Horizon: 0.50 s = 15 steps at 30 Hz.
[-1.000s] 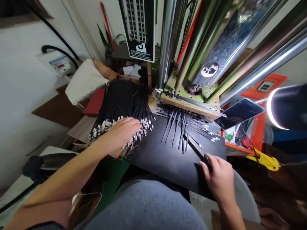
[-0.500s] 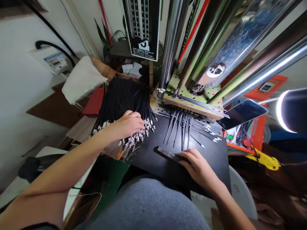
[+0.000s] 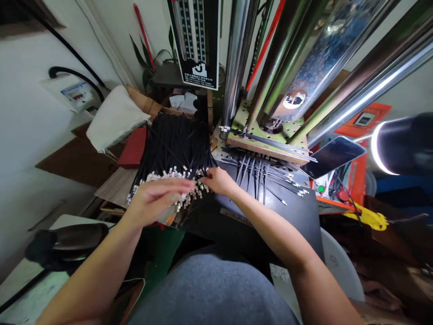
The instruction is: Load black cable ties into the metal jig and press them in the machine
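Note:
A thick pile of black straps [image 3: 179, 140] with small metal ends lies on the left part of the work surface. My left hand [image 3: 160, 198] is over the metal ends at the pile's near edge, fingers stretched to the right and slightly blurred. At the pile's right front corner, my right hand [image 3: 216, 180] has its fingers pinched together; what they hold is too small to make out. Several loose straps [image 3: 260, 176] fan out on the black plate [image 3: 206, 221]. Below my right forearm, a metal ruler [image 3: 233, 215] lies partly hidden on the plate.
Behind the loose straps stands a press with metal columns [image 3: 238, 58] and a green perforated base [image 3: 246, 113]. A phone [image 3: 334, 155] and a lit ring lamp [image 3: 382, 149] are on the right. A white bag [image 3: 113, 117] sits at the left.
My right hand has left the ruler and moved up and left to the pile's corner. My left hand has drawn back leftward and its fingers have straightened. The view has shifted slightly.

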{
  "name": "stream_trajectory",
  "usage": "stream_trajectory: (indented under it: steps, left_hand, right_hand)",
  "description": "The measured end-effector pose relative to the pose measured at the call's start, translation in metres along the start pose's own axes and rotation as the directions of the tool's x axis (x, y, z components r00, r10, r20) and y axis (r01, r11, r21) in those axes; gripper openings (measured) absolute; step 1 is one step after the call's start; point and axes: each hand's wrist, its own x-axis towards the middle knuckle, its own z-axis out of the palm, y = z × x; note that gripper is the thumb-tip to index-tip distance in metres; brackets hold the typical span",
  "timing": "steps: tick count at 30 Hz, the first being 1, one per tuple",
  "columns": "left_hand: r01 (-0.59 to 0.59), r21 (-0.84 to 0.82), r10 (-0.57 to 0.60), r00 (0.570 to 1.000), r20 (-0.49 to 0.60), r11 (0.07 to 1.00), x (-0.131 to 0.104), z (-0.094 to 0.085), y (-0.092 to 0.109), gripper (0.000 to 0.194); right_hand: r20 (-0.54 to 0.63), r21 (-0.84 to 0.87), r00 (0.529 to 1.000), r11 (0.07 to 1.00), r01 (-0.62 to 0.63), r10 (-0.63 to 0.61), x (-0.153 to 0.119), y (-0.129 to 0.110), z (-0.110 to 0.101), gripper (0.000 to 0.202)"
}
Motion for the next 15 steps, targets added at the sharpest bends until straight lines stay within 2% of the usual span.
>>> stream_trajectory:
  steps: [2,4,7,9,12,13,14,15]
  left_hand:
    - [0.037,0.174,-0.051,0.996,0.075,0.984,-0.03,-0.006,0.0,0.019]
    - [0.051,0.338,-0.101,0.986,0.133,0.94,-0.058,-0.011,-0.004,0.028]
    - [0.023,0.519,-0.152,0.967,0.206,0.854,-0.089,-0.017,-0.019,0.047]
    - [-0.003,0.604,-0.151,0.967,0.205,0.797,-0.103,-0.019,-0.037,0.043]
    - [-0.003,0.683,-0.145,0.977,0.159,0.73,-0.116,-0.02,-0.066,0.036]
    - [0.013,0.701,-0.157,0.977,0.142,0.713,-0.118,-0.021,-0.074,0.036]
    - [0.033,0.713,-0.168,0.979,0.119,0.701,-0.119,-0.023,-0.079,0.036]
    - [0.057,0.721,-0.176,0.98,0.091,0.691,-0.119,-0.026,-0.082,0.035]
  right_hand:
    - [-0.047,-0.081,0.999,0.997,0.014,-0.018,-0.037,0.022,-0.02,0.025]
    - [-0.084,-0.245,0.996,0.969,-0.017,-0.004,-0.077,0.052,-0.034,0.027]
    - [-0.188,-0.529,0.976,0.825,-0.197,0.112,-0.128,0.105,-0.039,0.028]
    - [-0.305,-0.613,0.935,0.714,-0.339,0.182,-0.155,0.14,-0.035,0.027]
    - [-0.524,-0.558,0.835,0.672,-0.487,0.169,-0.201,0.187,-0.041,0.024]
    - [-0.623,-0.531,0.774,0.665,-0.526,0.115,-0.219,0.198,-0.048,0.025]
    - [-0.721,-0.506,0.692,0.652,-0.565,0.04,-0.237,0.206,-0.058,0.026]
    - [-0.812,-0.475,0.582,0.637,-0.607,-0.05,-0.255,0.211,-0.068,0.027]
